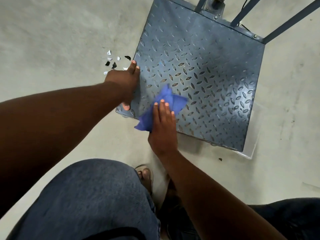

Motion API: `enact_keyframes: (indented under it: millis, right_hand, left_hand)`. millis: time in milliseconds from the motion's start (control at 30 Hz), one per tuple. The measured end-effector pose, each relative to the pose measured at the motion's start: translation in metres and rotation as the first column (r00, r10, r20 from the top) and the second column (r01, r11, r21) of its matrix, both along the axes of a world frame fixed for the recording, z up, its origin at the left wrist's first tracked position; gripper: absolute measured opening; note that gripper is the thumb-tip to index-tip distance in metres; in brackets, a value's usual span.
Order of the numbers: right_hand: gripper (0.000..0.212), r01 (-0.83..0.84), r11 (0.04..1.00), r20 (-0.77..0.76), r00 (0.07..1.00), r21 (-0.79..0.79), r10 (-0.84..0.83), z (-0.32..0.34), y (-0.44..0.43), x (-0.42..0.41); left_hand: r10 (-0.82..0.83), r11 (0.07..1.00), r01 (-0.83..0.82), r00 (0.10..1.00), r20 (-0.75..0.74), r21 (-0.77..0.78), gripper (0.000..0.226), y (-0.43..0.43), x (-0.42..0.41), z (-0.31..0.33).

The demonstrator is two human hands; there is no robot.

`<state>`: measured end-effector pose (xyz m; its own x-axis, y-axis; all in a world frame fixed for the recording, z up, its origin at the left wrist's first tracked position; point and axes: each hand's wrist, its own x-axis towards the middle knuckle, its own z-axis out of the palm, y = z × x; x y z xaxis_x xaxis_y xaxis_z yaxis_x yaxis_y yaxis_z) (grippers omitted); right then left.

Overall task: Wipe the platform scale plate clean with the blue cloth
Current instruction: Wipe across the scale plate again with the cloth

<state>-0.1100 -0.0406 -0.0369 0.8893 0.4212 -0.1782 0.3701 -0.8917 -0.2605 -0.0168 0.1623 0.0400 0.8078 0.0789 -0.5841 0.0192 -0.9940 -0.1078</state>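
Note:
The platform scale plate (204, 66) is a blue-grey square of diamond-tread metal lying on the floor. A crumpled blue cloth (166, 99) rests on its near left corner and hangs over the near edge. My right hand (163, 125) lies flat on the cloth, pressing it onto the plate with fingers spread. My left hand (126, 82) grips the plate's left edge, with the thumb near the front corner and the fingers along the side.
Small black and white scraps (112, 62) lie on the concrete floor (52, 40) just left of the plate. The scale's column and blue struts (290, 19) rise at the far side. My denim knee (90, 196) and a sandalled foot (145, 175) are below.

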Motion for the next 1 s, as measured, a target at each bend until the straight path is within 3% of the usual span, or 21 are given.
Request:
enact_keyframes:
  millis: [100,200,333,500,667,800,833,900,1000]
  right_hand:
    - [0.081,-0.262,0.961,0.023,0.965,0.089,0.261,-0.004,0.038,-0.005]
    - [0.082,-0.383,0.921,0.018,0.924,0.066,0.383,-0.009,0.03,0.004]
    - [0.081,-0.648,0.76,-0.001,0.761,-0.054,0.649,-0.008,0.002,0.019]
    - [0.08,-0.796,0.578,-0.047,0.594,-0.179,0.803,0.009,-0.045,0.054]
    - [0.088,-0.733,0.595,-0.093,0.652,-0.329,0.752,0.026,-0.138,0.083]
    - [0.092,-0.75,0.53,-0.178,0.629,-0.395,0.757,0.035,-0.198,0.099]
    - [0.094,-0.74,0.537,-0.189,0.643,-0.406,0.743,0.038,-0.217,0.101]
    - [0.098,-0.682,0.6,-0.179,0.71,-0.419,0.681,0.042,-0.256,0.1]
    - [0.112,-0.46,0.8,-0.127,0.885,-0.385,0.447,0.039,-0.302,0.082]
  left_hand:
    - [-0.002,0.999,0.005,0.998,0.059,-0.049,0.145,0.006,-0.002,-0.002]
    - [0.008,0.999,-0.006,0.998,0.06,-0.032,0.148,0.003,-0.004,-0.002]
    - [0.012,1.0,-0.012,0.999,0.034,-0.012,0.15,0.0,-0.002,0.001]
    - [0.043,0.999,-0.043,0.999,0.018,0.001,0.158,-0.01,-0.001,-0.002]
    - [0.012,0.999,-0.009,0.998,0.063,-0.046,0.151,-0.009,-0.002,-0.01]
    - [-0.073,0.996,0.074,0.997,0.039,-0.048,0.135,0.002,-0.001,-0.016]
    - [-0.072,0.996,0.074,0.996,0.044,-0.051,0.14,0.002,-0.001,-0.017]
    - [0.0,0.998,0.001,1.0,0.013,-0.059,0.157,0.002,0.0,-0.014]
    - [-0.028,0.998,0.029,1.0,0.013,-0.053,0.159,0.003,0.002,-0.013]
